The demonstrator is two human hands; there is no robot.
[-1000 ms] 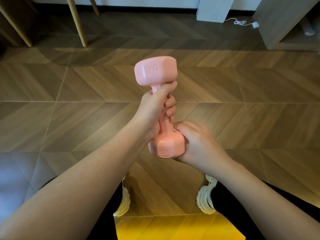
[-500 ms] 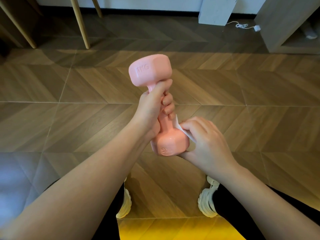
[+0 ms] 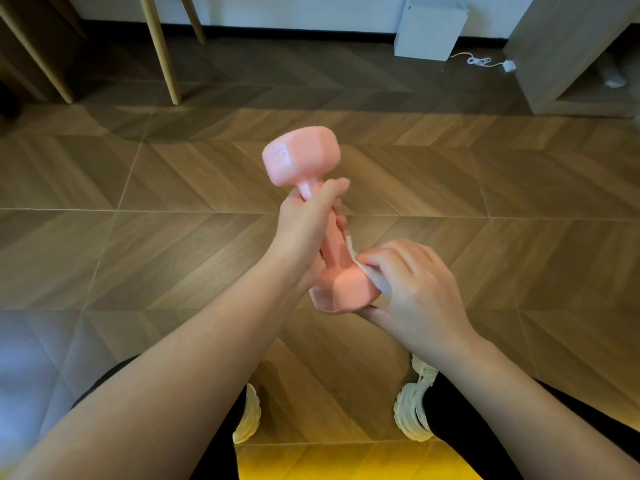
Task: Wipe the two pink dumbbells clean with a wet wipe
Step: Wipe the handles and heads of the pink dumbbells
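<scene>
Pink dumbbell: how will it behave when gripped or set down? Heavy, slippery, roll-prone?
Probably rigid and heavy for its size: the left hand wraps fully round the handle of the pink dumbbell. Its faceted heads should resist rolling. The smooth coating may get slippery where the right hand presses the wet wipe.

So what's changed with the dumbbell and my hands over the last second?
The right hand slid from cupping the lower head to its right side, so the wet wipe now shows under its fingers. The pink dumbbell leaned slightly further left. The left hand still grips the handle.
</scene>
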